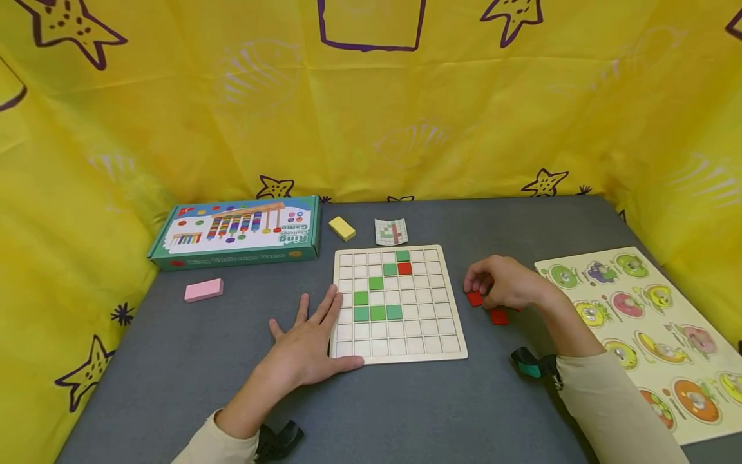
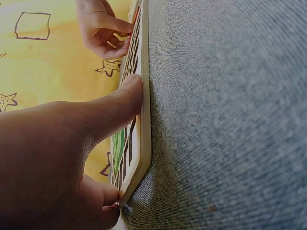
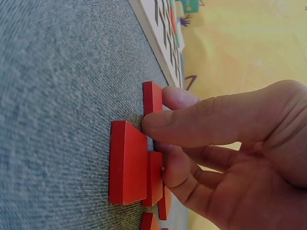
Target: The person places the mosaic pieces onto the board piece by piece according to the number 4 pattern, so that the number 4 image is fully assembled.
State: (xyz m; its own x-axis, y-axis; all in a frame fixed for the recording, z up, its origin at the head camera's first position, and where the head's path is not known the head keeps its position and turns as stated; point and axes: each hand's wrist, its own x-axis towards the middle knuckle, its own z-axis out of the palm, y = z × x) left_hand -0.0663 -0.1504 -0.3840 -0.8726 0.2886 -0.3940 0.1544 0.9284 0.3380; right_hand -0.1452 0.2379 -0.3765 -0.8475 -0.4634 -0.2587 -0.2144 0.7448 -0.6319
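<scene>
My left hand (image 1: pixel 307 354) rests with spread fingers at the left edge of a pale wooden grid board (image 1: pixel 414 346). Its thumb lies over the near rim, as the left wrist view also shows. Several green square tiles (image 1: pixel 377 312) and one red tile (image 1: pixel 404 268) sit in the board's cells. Right of the board, my right hand (image 1: pixel 510 283) reaches down to loose red tiles (image 1: pixel 498 316). In the right wrist view, thumb and forefinger pinch one red tile (image 3: pixel 152 97) at the table. More red tiles (image 3: pixel 128 163) lie beside the thumb, partly overlapped by the fingers.
Behind the board lies a small printed grid card (image 1: pixel 391 232), with a yellow block (image 1: pixel 342 228) to its left. A game box (image 1: pixel 237 232) and a pink block (image 1: pixel 204 290) are on the left. A fruit picture board (image 1: pixel 649 335) lies under the right forearm.
</scene>
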